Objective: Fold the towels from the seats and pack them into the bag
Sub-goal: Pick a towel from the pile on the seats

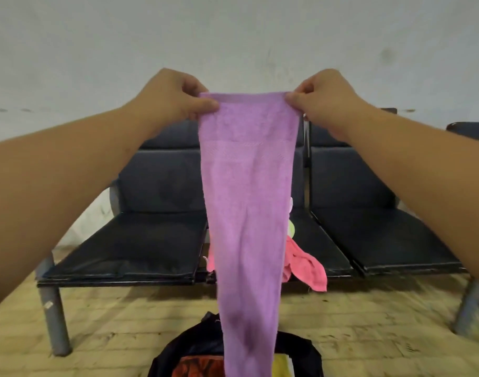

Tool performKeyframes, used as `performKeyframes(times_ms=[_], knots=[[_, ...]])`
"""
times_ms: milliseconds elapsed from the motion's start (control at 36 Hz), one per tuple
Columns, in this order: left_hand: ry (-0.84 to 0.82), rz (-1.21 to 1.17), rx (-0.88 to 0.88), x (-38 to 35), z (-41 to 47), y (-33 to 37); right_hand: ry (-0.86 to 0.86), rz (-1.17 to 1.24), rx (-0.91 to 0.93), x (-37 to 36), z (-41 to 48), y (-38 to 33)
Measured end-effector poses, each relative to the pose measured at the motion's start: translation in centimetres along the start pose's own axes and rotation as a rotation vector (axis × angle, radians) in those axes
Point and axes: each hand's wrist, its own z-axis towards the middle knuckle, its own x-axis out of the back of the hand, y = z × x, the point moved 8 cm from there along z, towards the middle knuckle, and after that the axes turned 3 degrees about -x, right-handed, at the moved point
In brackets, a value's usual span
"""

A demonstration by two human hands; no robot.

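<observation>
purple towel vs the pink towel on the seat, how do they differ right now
The purple towel hangs at full length, top corners pinched by the left hand and right hand; the pink towel lies crumpled on the middle seat, one corner over its front edge. The purple towel is pale lilac, the pink towel bright pink and partly hidden behind it. Neither is folded yet.

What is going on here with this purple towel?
A person holds a purple towel up by its two top corners, the left hand pinching one and the right hand the other. It hangs in front of the dark seats, where a pink towel lies. A black bag sits on the floor below.
</observation>
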Motion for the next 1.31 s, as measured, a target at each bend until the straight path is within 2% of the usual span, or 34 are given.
performKeyframes(times_ms=[139, 222, 278, 361, 417, 472, 556, 611, 667, 778, 833, 917, 1000, 1139, 1250, 1306], knots=[[-0.016, -0.02, 0.05, -0.6, -1.0, -2.2, -0.121, 0.255, -0.108, -2.1, -1.9, 1.9], [-0.048, -0.062, 0.063, -1.1, -1.5, -2.7, -0.153, 0.302, -0.114, -3.0, -2.4, 2.5], [-0.095, -0.097, 0.086, -1.8, -2.0, -3.0, -0.165, 0.199, -0.102, -3.6, -2.5, 2.8], [-0.191, -0.078, 0.127, -3.0, -2.6, -3.5, -0.189, -0.105, -0.01, -4.5, -3.2, 2.4], [-0.219, -0.133, 0.174, -3.6, -3.0, -4.1, -0.193, -0.112, -0.006, -5.2, -3.4, 2.5], [-0.212, -0.26, 0.202, -4.0, -3.1, -4.8, -0.217, 0.108, -0.118, -6.0, -3.4, 3.3], [-0.156, -0.536, 0.22, -4.4, -3.7, -5.1, -0.227, 0.627, -0.32, -7.3, -3.4, 4.3], [-0.101, -0.697, 0.233, -4.8, -4.4, -5.1, -0.235, 0.823, -0.372, -8.1, -3.3, 4.2], [-0.117, -0.791, 0.27, -6.0, -5.7, -5.3, -0.243, 0.917, -0.384, -8.7, -3.3, 3.8], [-0.443, -0.627, 0.442, -11.2, -10.7, -7.0, -0.277, 0.947, -0.39, -9.7, -3.1, 3.6], [-0.535, -0.639, 0.524, -13.5, -13.1, -8.2, -0.289, 0.959, -0.422, -10.3, -3.0, 4.5], [-0.466, -0.913, 0.643, -15.1, -15.1, -9.3, -0.254, 0.909, -0.496, -10.6, -3.5, 6.2], [-0.396, -1.172, 0.758, -16.6, -16.2, -9.2, -0.241, 0.866, -0.668, -12.5, -4.3, 10.3], [-0.228, -1.294, 0.749, -18.0, -15.5, -7.8, -0.328, 0.711, -0.896, -16.4, -8.3, 15.6], [-0.097, -1.307, 0.748, -18.7, -14.6, -9.3, -0.517, 0.99, -1.015, -20.5, -12.6, 17.8], [-0.054, -1.307, 0.757, -18.9, -14.6, -10.5, -0.58, 1.026, -1.032, -21.9, -14.1, 19.0]])
